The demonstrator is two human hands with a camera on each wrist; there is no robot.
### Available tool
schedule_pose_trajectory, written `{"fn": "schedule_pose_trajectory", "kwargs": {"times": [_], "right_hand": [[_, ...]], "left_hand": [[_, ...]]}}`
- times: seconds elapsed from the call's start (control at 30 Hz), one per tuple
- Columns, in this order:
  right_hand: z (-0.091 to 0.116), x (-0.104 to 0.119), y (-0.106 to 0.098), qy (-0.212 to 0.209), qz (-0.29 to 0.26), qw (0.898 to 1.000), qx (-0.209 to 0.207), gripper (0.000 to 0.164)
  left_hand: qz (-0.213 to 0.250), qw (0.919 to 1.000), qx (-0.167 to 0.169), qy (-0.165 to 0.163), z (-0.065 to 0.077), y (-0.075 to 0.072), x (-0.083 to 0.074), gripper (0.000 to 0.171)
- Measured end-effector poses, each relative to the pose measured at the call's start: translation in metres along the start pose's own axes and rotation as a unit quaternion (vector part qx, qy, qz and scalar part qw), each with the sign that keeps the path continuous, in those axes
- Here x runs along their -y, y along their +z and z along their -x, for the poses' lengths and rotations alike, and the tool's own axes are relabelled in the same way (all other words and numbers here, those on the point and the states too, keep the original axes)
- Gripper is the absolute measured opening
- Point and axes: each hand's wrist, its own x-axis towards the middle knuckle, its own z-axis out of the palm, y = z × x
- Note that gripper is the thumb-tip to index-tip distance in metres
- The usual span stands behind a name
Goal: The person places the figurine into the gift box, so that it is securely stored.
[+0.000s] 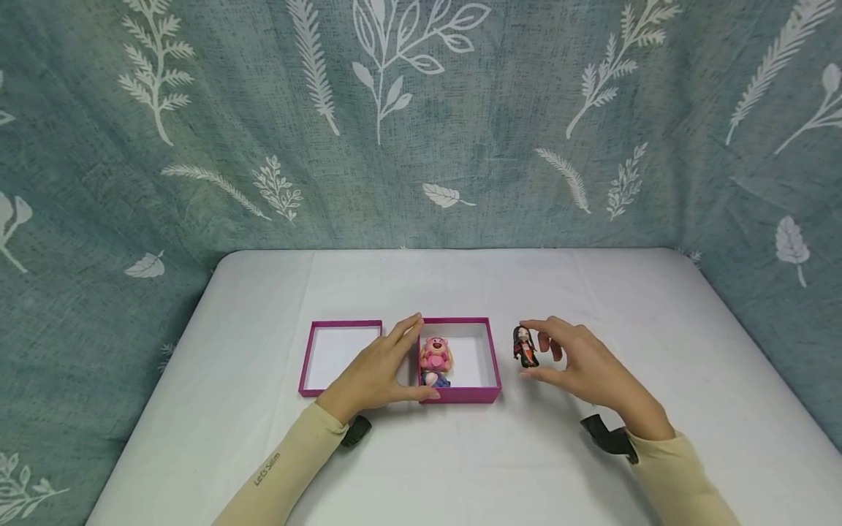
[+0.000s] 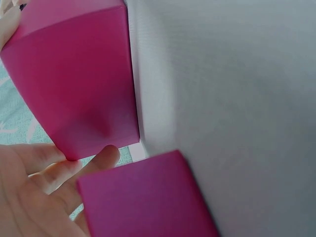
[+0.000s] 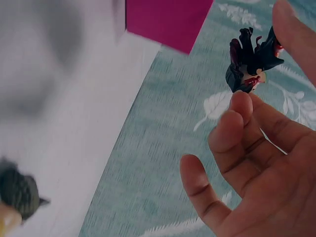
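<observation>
In the head view a magenta box [image 1: 460,395] with a white inside stands uncovered, holding a pink bear figurine [image 1: 435,355] and a small blue-and-white figure [image 1: 435,379] along its left side. My left hand [image 1: 376,367] grips the box's left end, thumb at the front wall and fingers toward the back. To the right of the box, my right hand [image 1: 579,359] pinches a long-haired doll figurine [image 1: 525,346] between thumb and fingertip, upright in the head view. The right wrist view shows the figurine [image 3: 247,74] from below, its other fingers loosely bent.
Left of the box lies its shallow magenta-rimmed lid [image 1: 306,363], white inside up, partly behind my left hand. A blurred dark object [image 3: 19,192] is at the lower left of the right wrist view. A leaf-patterned curtain [image 1: 408,183] hangs behind the white table [image 1: 473,467].
</observation>
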Motion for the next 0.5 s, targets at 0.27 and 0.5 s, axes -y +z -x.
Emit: {"fn": "schedule_pose_trajectory", "kwargs": {"times": [0.27, 0.5], "right_hand": [[-0.004, 0.019, 0.013, -0.002, 0.009, 1.0, 0.0, 0.069], [-0.006, 0.029, 0.022, 0.013, 0.0, 1.0, 0.0, 0.071]], "left_hand": [[-0.001, 1.0, -0.004, 0.005, -0.001, 0.0, 0.0, 0.113], [-0.007, 1.0, -0.003, 0.004, -0.001, 0.001, 0.0, 0.114]]}}
